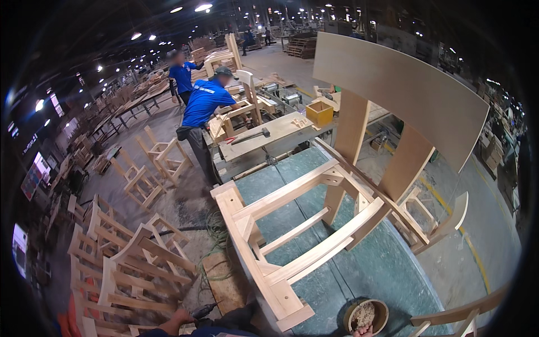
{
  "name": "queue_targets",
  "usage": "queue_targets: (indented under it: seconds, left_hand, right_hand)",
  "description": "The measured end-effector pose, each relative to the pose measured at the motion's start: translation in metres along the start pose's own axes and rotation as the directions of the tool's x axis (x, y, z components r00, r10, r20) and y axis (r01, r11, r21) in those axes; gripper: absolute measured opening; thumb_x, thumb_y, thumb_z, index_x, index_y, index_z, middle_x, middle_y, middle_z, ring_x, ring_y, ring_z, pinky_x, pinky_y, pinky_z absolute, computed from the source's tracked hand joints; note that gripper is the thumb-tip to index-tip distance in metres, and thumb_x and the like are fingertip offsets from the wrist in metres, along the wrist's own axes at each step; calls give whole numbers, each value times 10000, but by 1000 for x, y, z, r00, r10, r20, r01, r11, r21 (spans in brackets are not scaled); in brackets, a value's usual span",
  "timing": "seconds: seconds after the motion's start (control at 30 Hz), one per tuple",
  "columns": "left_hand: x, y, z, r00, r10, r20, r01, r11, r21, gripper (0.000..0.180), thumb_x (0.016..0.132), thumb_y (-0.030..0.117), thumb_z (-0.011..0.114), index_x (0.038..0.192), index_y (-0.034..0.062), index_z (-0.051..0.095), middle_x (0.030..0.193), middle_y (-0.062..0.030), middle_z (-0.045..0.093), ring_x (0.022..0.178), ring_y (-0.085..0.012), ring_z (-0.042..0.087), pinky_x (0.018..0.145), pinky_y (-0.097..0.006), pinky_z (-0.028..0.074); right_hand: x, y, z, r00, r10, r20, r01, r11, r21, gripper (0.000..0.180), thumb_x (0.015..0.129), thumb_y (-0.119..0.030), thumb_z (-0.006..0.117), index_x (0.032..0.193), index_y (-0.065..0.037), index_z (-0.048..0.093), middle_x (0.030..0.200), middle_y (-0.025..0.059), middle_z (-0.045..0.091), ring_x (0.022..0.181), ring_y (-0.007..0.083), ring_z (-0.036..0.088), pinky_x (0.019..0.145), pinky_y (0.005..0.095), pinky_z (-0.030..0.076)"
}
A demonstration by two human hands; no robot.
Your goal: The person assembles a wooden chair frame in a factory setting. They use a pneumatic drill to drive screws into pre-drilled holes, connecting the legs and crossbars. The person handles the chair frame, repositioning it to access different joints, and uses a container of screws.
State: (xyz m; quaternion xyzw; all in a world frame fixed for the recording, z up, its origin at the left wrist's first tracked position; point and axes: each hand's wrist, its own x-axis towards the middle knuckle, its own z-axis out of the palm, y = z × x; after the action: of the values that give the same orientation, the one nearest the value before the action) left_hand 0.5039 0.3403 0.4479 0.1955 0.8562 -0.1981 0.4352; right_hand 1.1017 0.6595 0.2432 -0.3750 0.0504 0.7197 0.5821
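Observation:
At the lower left my left hand (181, 318) is closed around a dark power drill (202, 310) whose bit points right. My right hand (363, 330), low at the picture's edge, has its fingers drawn together inside a round bowl (382, 315). Small pale brown pieces (364, 314) fill the bowl, too fine to name. Whatever the fingers pinch is hidden. Between my hands a pale wooden chair frame (307, 197) lies on the green-topped table (387, 264), with corner blocks and screw holes. A broad curved wooden panel (401, 90) rises on two posts at its far right side.
Several chair frames (135, 264) crowd the floor at left. Beyond the table, a person in blue (203, 104) leans over another bench with a hammer (250, 136) and a yellow box (319, 113). A second person (182, 76) stands behind. A curved wooden piece (463, 312) juts in at lower right.

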Motion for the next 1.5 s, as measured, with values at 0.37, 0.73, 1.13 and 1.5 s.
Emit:
queue_targets:
  seconds: [0.37, 0.73, 1.13, 1.5]
  left_hand:
    - [20, -27, -18, 956, 239, 172, -172, 927, -333, 813, 713, 508, 817, 1393, 142, 562, 808, -85, 623, 674, -210, 582, 569, -335, 472]
    - [55, -72, -40, 713, 496, 495, -227, 832, -506, 466, 809, 338, 762, 1182, 112, 598, 644, 40, 487, 512, -89, 444, 454, -277, 364]
    - [80, -138, -34, 580, 751, 315, -261, 538, -802, 392, 851, 455, 668, 947, 75, 653, 602, -2, 549, 405, -127, 479, 349, -288, 340]
    - [39, -186, -16, 216, 974, -62, 242, -115, -963, 676, 718, 334, 774, 1211, -49, 516, 808, -108, 629, 558, -119, 580, 361, -235, 429]
  right_hand:
    - [-43, 14, 30, 991, 31, 127, -25, 999, -44, 364, 899, -129, 680, 1232, -9, 594, 921, 90, 647, 770, 155, 593, 702, 266, 539]
    - [-115, 61, 75, 871, -364, 329, 491, 641, -590, 155, 910, -111, 654, 1053, -51, 663, 823, 39, 638, 701, 147, 585, 639, 250, 524]
    - [-208, 301, 73, 894, 448, 29, -441, 889, -124, 264, 972, -73, 537, 1200, 32, 619, 1024, 112, 657, 851, 171, 622, 672, 230, 557]
    - [-228, 387, 180, 798, 602, 2, -498, 663, -559, 151, 978, -171, 620, 1078, -58, 604, 731, -13, 529, 596, 79, 482, 531, 218, 423]
